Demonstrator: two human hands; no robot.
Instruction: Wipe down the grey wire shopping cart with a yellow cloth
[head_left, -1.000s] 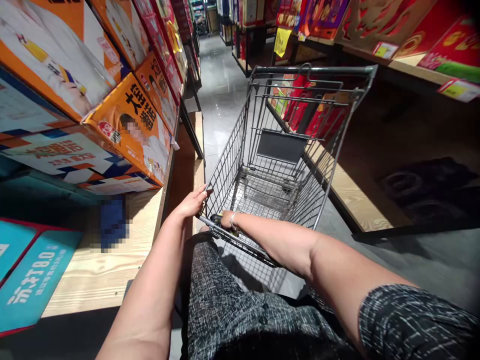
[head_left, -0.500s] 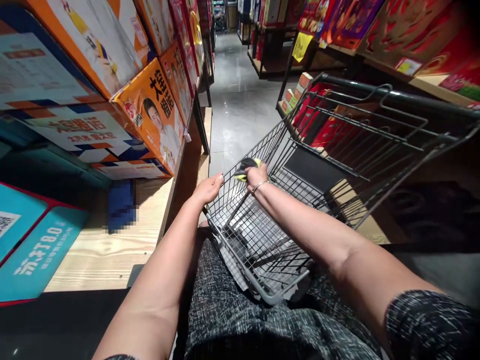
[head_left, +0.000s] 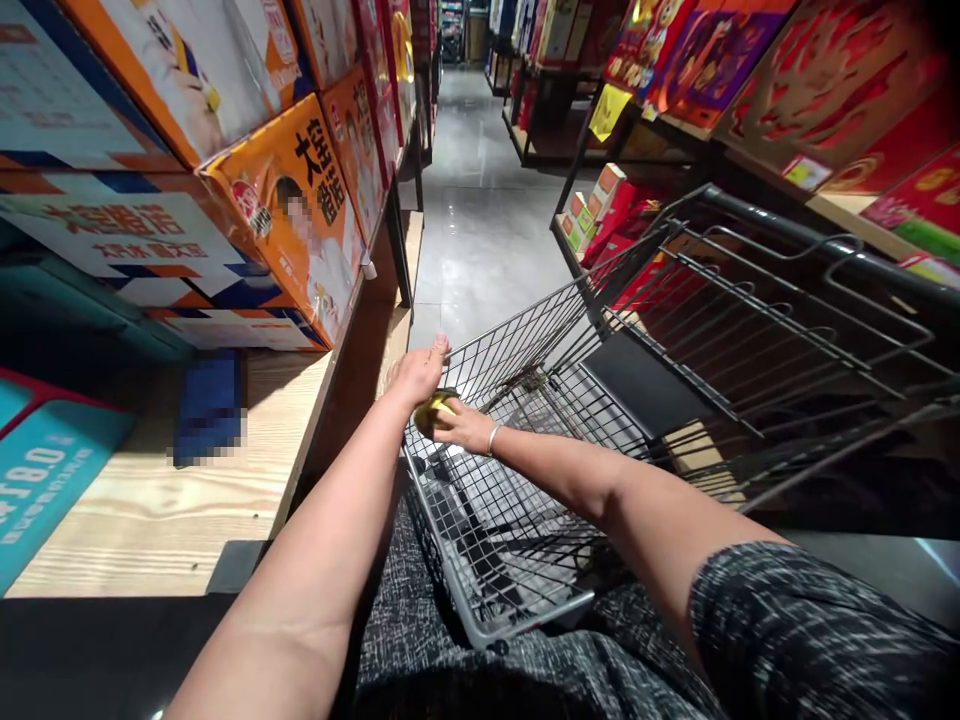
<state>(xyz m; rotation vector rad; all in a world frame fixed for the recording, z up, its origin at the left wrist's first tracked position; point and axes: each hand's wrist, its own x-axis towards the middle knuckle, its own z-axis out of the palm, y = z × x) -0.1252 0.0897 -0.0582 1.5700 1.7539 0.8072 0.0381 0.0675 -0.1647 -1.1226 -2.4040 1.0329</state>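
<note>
You have the shopping cart (head_left: 525, 480) in front of you, standing at an angle, with its black handle bar (head_left: 810, 240) on the far right end and the dark flat panel (head_left: 649, 390) on the near side of this bar. Your right hand (head_left: 469, 428) is at the near left corner of the cart, and its grip is closed on a crumpled yellow-and-dark cloth (head_left: 433, 412). The cloth lies against the rim at this corner, just below your left hand (head_left: 420, 375); whether the two are touching, I cannot tell. Your left hand is at the same corner, with its thumb pointing upward; the fingers are mostly hidden, so I cannot tell if this grip is closed around the rim. Your right forearm, with a thin bracelet (head_left: 492, 438) on the wrist, crosses above the wire basket of the cart. To the left of the cart is a wooden shelf (head_left: 285, 400), where a blue item (head_left: 210, 400), blurred, lies in front of the stacked orange boxes (head_left: 289, 215). Beyond the cart, the shiny floor (head_left: 476, 220) of the aisle stretches away, and red packages (head_left: 619, 235) are on a low shelf there.
</note>
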